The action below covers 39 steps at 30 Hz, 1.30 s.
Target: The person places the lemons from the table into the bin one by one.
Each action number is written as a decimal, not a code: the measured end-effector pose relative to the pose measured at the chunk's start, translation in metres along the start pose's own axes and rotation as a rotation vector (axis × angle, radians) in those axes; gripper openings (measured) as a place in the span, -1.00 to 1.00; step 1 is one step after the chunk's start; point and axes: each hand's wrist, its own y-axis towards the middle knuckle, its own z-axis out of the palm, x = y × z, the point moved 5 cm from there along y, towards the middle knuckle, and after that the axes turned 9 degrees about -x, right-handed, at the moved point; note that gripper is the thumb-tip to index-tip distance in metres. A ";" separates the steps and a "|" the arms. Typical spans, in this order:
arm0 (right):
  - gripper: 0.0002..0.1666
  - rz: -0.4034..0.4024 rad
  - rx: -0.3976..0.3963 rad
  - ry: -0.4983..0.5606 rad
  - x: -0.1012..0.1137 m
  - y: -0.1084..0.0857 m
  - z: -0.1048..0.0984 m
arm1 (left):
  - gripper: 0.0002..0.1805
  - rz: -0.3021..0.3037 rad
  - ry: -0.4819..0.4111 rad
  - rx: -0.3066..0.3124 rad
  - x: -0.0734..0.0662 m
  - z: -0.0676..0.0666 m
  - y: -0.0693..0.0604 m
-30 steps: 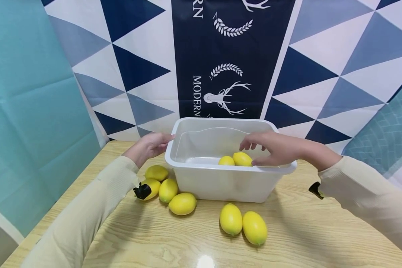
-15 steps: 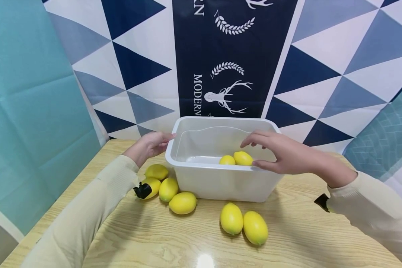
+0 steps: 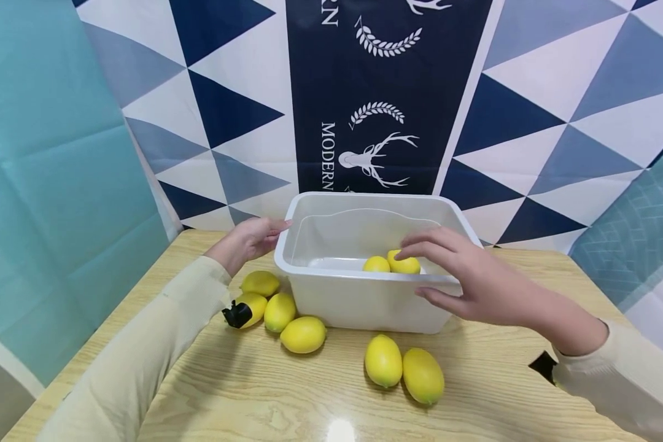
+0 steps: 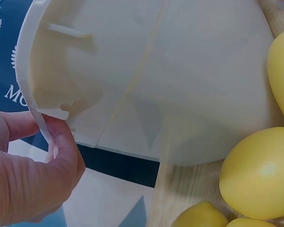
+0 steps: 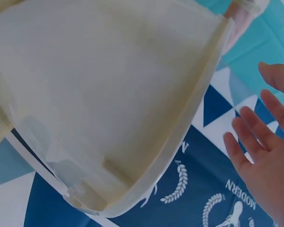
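Observation:
A white plastic bin [image 3: 364, 304] stands on the table with two lemons [image 3: 404, 264] visible inside, toward its right end. My left hand [image 3: 253, 238] grips the bin's left rim; in the left wrist view its thumb and fingers [image 4: 66, 146] pinch that edge. Over the bin's front right part hovers my right hand [image 3: 469, 276], fingers spread and gently bent, holding nothing. The right wrist view shows this hand [image 5: 270, 151] apart from the bin wall [image 5: 109, 94]. Part of the bin's right rim is hidden behind the right hand.
Several lemons [image 3: 303, 335] cluster by the bin's left front corner, under the left forearm. Two more lemons [image 3: 383, 361] lie side by side in front of the bin. A patterned cloth [image 3: 243, 116] hangs behind the wooden table [image 3: 265, 399].
My right hand has drawn back from inside the bin, moving right and toward me with nothing in it. The left hand keeps its grip on the rim. The lemons lie unchanged.

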 end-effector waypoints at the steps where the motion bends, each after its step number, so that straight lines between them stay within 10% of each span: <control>1: -0.50 -0.004 -0.008 0.002 0.002 -0.002 0.000 | -0.46 0.002 0.001 -0.002 0.000 0.000 0.000; 39: -0.23 -0.127 0.288 0.171 0.020 -0.080 0.066 | -0.47 0.016 0.034 -0.024 -0.001 0.001 0.001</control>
